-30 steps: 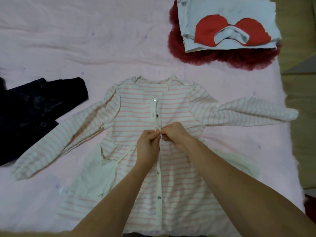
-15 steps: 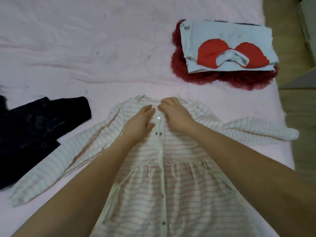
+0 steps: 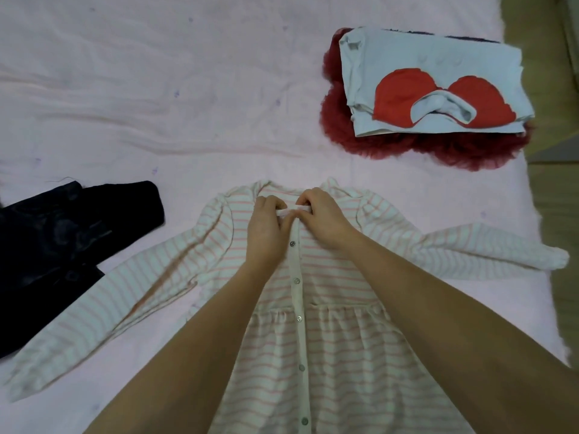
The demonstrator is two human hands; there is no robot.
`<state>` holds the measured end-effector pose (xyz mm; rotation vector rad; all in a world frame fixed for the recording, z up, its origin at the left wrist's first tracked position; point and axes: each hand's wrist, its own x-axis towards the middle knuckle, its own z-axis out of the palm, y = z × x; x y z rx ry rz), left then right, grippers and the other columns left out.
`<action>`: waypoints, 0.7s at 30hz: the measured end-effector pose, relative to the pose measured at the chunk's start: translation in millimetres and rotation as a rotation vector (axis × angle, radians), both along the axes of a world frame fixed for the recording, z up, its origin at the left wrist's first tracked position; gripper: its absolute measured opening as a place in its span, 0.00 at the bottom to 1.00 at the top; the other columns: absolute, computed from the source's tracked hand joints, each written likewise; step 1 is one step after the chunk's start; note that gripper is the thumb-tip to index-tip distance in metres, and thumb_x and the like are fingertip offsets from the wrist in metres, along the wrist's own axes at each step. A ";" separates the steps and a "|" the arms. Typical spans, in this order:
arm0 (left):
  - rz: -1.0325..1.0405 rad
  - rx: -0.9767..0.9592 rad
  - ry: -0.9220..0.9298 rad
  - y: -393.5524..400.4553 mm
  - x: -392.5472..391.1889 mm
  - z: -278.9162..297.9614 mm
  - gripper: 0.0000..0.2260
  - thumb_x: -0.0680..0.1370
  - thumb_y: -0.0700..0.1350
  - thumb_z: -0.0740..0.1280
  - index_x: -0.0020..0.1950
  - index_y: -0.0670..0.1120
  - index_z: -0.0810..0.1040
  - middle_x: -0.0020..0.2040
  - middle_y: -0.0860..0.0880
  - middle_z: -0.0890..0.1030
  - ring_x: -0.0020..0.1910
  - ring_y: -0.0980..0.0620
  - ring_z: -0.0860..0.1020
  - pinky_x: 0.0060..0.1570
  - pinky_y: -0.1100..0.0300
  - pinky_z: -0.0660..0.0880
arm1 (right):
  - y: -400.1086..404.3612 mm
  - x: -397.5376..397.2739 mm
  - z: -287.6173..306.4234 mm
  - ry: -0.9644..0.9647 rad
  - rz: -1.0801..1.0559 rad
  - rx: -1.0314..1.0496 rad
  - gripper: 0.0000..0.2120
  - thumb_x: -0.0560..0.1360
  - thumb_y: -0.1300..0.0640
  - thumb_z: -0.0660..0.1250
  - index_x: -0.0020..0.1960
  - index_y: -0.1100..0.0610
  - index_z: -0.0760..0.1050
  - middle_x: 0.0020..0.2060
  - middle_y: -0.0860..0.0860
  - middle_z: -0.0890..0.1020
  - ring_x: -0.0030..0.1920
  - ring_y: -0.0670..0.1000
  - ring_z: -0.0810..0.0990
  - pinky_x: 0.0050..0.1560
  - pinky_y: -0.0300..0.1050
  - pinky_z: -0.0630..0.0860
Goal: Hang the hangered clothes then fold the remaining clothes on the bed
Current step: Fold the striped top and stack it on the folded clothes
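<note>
The striped dress point(image 3: 329, 308) is lying face up on the pink bed sheet point(image 3: 156, 89), spread flat in the near centre, collar pointing far, both sleeves reaching out left and right. Its button placket is running down the middle — several snaps are showing closed below the hands. The left hand point(image 3: 264, 227) and the right hand point(image 3: 322, 219) are meeting at the neckline, fingers curled, each pinching the white placket edge just under the collar; the hands are touching one another there.

At the far right a folded pale-blue top point(image 3: 432, 89) (red shell print uppermost) is sitting on a dark red tulle garment point(image 3: 344, 130), which is spilling out beneath it on the left and near sides. At the left a dark navy garment point(image 3: 56, 245) is lying crumpled, its near edge touching the dress's left sleeve.

The sheet is showing wrinkles across the far left area and small faint purple marks. Beyond the bed's right edge a strip of wooden floor point(image 3: 557, 189) is showing.
</note>
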<state>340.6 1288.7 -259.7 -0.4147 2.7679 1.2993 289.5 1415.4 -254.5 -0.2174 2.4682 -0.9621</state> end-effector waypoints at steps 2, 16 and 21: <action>-0.091 0.031 0.072 -4.7 13.5 1.2 0.08 0.78 0.41 0.67 0.55 0.41 0.73 0.55 0.52 0.68 0.39 0.59 0.73 0.40 0.63 0.70 | 0.8 -0.2 4.1 -0.003 0.003 -0.028 0.05 0.77 0.61 0.66 0.52 0.60 0.76 0.51 0.55 0.76 0.48 0.48 0.70 0.43 0.35 0.62; -0.265 -0.066 -0.250 55.8 -70.7 22.5 0.16 0.79 0.53 0.64 0.60 0.42 0.75 0.53 0.45 0.81 0.54 0.44 0.76 0.51 0.54 0.72 | 91.9 -23.2 25.2 0.118 -0.082 0.364 0.09 0.76 0.53 0.65 0.48 0.59 0.73 0.45 0.55 0.77 0.47 0.56 0.75 0.44 0.48 0.69; 0.032 0.186 -0.057 72.2 -86.8 19.5 0.10 0.73 0.36 0.68 0.54 0.41 0.74 0.38 0.54 0.75 0.45 0.46 0.77 0.47 0.54 0.74 | 102.1 -29.7 18.2 0.264 -0.037 0.294 0.09 0.81 0.56 0.56 0.43 0.57 0.68 0.42 0.54 0.76 0.40 0.57 0.75 0.41 0.52 0.70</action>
